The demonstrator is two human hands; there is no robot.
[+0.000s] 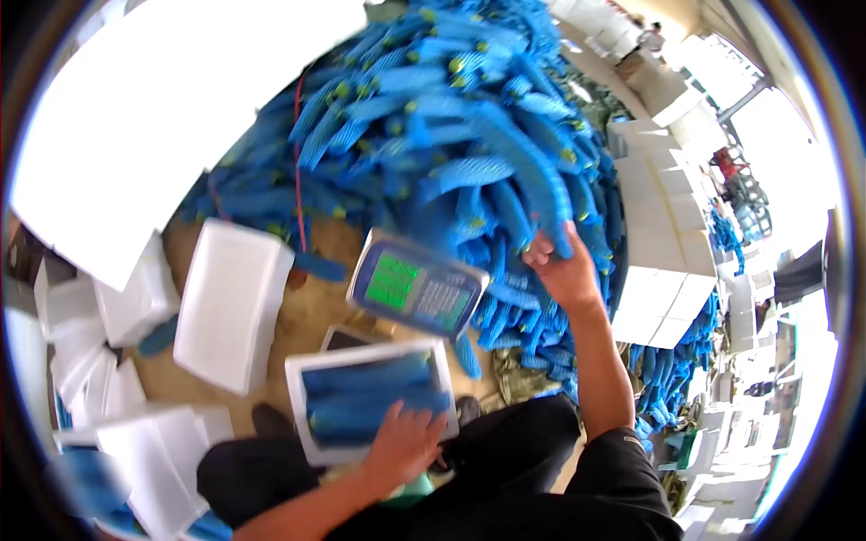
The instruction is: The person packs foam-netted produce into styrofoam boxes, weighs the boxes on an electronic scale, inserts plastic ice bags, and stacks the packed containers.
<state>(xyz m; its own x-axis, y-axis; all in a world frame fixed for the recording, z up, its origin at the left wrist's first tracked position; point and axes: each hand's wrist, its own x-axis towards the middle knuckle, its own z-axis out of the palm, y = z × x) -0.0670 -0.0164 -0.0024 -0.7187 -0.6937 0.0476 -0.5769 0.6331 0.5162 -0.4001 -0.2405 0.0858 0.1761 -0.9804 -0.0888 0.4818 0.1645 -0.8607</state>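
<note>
My right hand (566,268) is closed round the near end of a long vegetable in a blue foam net sleeve (532,162), at the edge of a big heap of the same. My left hand (406,446) lies with fingers spread on the blue-sleeved vegetables (361,410) inside a white foam box (296,397) between my knees. Several lie side by side in that box. Just beyond the box, a scale display (417,284) shows lit green figures too blurred to read. Whether the box rests on the scale's platform cannot be made out.
The heap of blue-sleeved vegetables (433,81) fills the far middle. An upright white foam box (230,307) stands left of the scale. More white boxes (158,460) are at lower left, and a stack of them (663,243) rises on the right. A person (651,38) is far back.
</note>
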